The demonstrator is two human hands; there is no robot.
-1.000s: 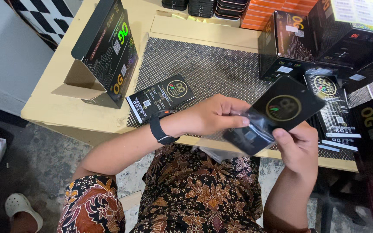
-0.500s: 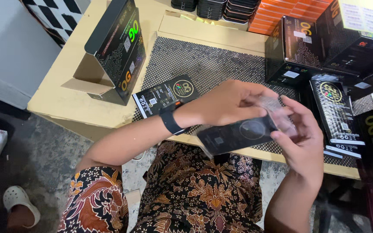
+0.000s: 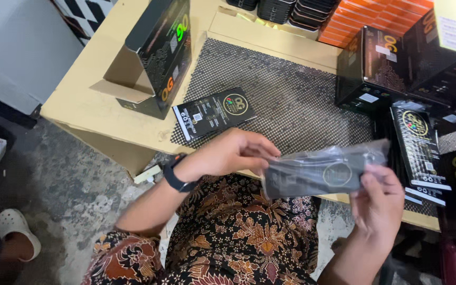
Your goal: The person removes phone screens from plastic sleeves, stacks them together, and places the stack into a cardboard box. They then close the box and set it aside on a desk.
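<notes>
Packet (image 3: 320, 171), flat and black with a round emblem, sheathed in a clear sleeve (image 3: 376, 149), held level in the air over the table's near edge (image 3: 133, 138), above the lap. Left hand (image 3: 228, 155) pinching the packet's left end, fingers closed on it; right hand (image 3: 378, 203) gripping the right end from below, thumb up against the sleeve's loose mouth. Best kept taut between both grips, so the film lies flat and slides without bunching; pinch on the film alone at the right end, card pushed from the left. Worth keeping clear of the edge, lest a corner snag. Farther on: one like packet lying flat on the mesh mat (image 3: 291, 100) near the mat's near-left corner. Open black box (image 3: 157, 58) standing toward the table's left edge. Black cartons (image 3: 381, 68) stacked at the right, orange packs (image 3: 365, 21) along the far edge.
</notes>
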